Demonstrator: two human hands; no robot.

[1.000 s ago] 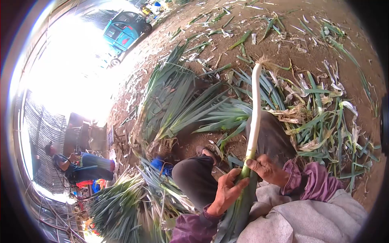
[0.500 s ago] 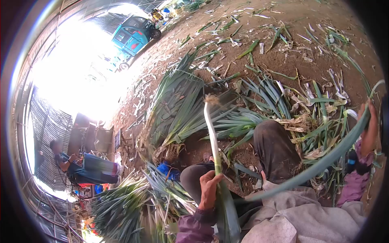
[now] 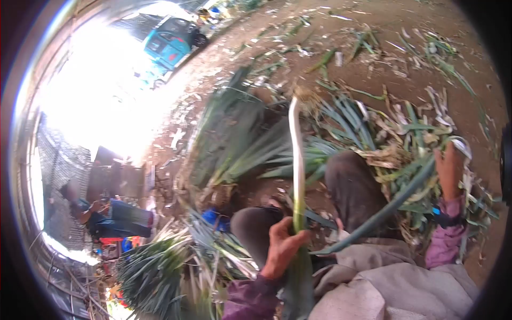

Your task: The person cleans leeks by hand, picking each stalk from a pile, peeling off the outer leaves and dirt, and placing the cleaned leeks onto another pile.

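Observation:
My left hand (image 3: 285, 246) is wrapped round a leek (image 3: 297, 154) where its white stem turns green. The leek stands nearly upright, its rooty end at the top and its leaves hanging down past my wrist. Out to the right, my right hand (image 3: 450, 165) is closed on the far end of a long green leek leaf (image 3: 381, 216), which slopes up from beside the held leek. A pale, curled strip (image 3: 461, 145) shows by the fingers. The fingertips are partly hidden and blurred.
A big leek bundle (image 3: 226, 133) lies ahead, and a pile of leeks (image 3: 154, 272) is at my left. Trimmed leaves (image 3: 413, 128) litter the soil at right. A blue bag (image 3: 216, 220) lies near my knee. A seated person (image 3: 93, 210) and a blue vehicle (image 3: 168, 45) are farther off.
My right hand has moved left and slightly down, closer to my body, with the leaf. The leek in my left hand has shifted right and up and is more upright. The view has shifted slightly.

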